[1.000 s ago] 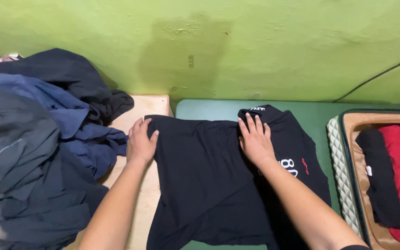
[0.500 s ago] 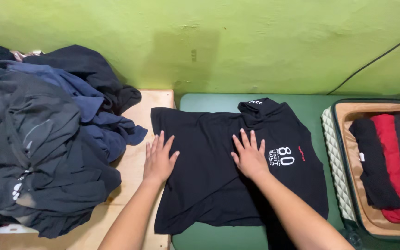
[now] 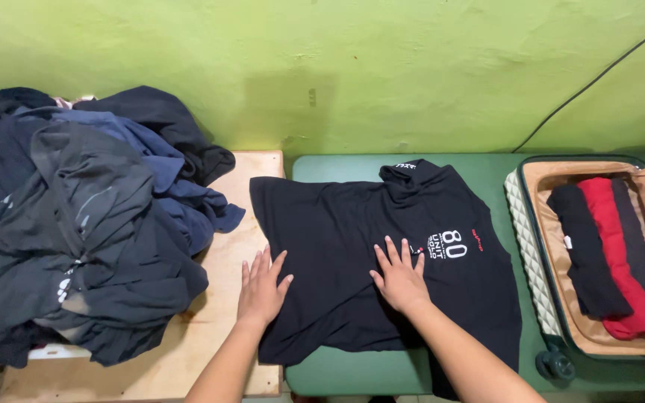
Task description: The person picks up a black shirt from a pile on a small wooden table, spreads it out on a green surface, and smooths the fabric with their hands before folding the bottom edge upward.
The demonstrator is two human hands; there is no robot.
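While the black T-shirt (image 3: 382, 254) lies spread across the wooden board (image 3: 218, 351) and green bench (image 3: 337, 369), both hands press it flat, likely smoothing creases: left hand (image 3: 261, 289) and right hand (image 3: 399, 277) rest open-palmed, fingers splayed, gripping nothing, beside 1 heap of dark clothes (image 3: 76, 224)
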